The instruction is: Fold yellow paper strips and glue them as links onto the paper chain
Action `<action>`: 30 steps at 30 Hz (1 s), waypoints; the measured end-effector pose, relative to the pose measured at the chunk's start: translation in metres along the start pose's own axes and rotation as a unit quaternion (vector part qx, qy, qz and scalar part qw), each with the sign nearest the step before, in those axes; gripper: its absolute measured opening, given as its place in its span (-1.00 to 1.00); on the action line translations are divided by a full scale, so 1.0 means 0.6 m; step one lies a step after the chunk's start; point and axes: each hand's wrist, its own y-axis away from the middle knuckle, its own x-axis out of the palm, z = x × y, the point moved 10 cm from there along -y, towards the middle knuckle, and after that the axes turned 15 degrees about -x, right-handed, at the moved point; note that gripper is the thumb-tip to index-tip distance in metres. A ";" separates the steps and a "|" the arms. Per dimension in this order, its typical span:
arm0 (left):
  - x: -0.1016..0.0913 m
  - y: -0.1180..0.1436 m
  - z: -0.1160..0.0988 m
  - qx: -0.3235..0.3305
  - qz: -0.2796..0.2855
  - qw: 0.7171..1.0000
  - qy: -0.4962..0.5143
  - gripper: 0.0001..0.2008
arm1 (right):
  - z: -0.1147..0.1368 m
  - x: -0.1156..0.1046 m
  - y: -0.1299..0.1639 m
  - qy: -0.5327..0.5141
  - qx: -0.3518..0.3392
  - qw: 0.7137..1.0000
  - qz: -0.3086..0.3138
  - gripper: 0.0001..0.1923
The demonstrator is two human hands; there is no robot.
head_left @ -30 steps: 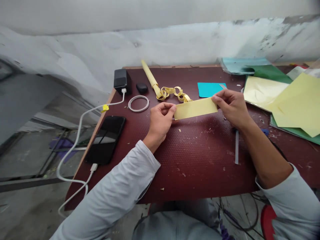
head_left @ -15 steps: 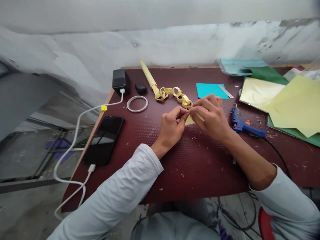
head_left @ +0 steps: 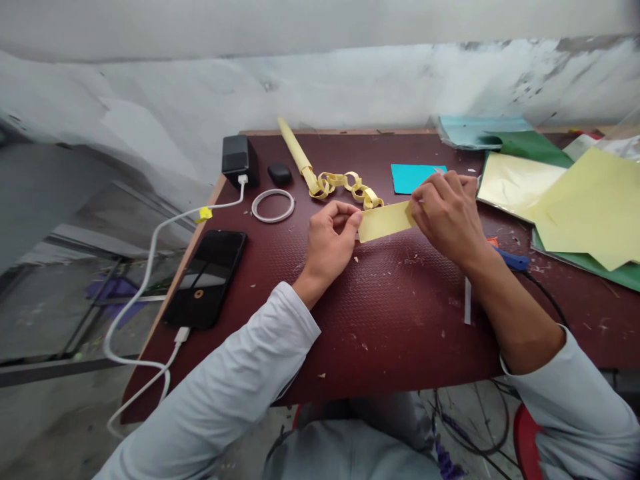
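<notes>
A pale yellow paper strip [head_left: 386, 221] is stretched between my two hands above the table. My left hand [head_left: 332, 241] pinches its left end between thumb and fingers. The other end is gripped by my right hand [head_left: 447, 212], whose fingers hide that edge. Just beyond the strip lies a yellow paper chain [head_left: 353, 187] of linked loops. It runs up to a long rolled yellow paper tube [head_left: 296, 148]. A blue cutter blade sheet, or card, [head_left: 413, 179] lies behind my right hand, which partly covers it.
Right of my forearm is a blue glue gun [head_left: 514, 260], mostly hidden. Yellow sheets [head_left: 595, 207] and green paper are piled at the right. On the left are a phone [head_left: 207, 280], a black charger [head_left: 239, 160], a coiled ring [head_left: 273, 206] and a white cable [head_left: 153, 267].
My hands have moved apart, the right one going right and slightly up. The yellow strip, mostly covered by my fingers before, now shows flat between them.
</notes>
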 end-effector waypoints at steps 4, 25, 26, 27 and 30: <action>-0.007 -0.014 0.038 -0.096 -0.005 0.992 0.084 -0.91 | -0.048 0.021 0.015 0.018 0.064 0.997 0.042 -0.67; 0.040 0.033 -0.025 0.067 0.065 0.995 -0.047 -0.90 | 0.080 -0.005 -0.010 -0.033 -0.106 0.993 -0.031 -0.86; 0.040 0.032 -0.025 0.070 0.064 0.994 -0.053 -0.90 | 0.078 -0.004 -0.010 -0.039 -0.106 0.993 -0.026 -0.85; 0.039 0.032 -0.025 0.069 0.063 0.994 -0.057 -0.90 | 0.078 -0.003 -0.010 -0.044 -0.107 0.993 -0.020 -0.85; 0.039 0.030 -0.023 0.060 0.062 0.995 -0.058 -0.90 | 0.080 -0.001 -0.011 -0.049 -0.107 0.993 -0.013 -0.83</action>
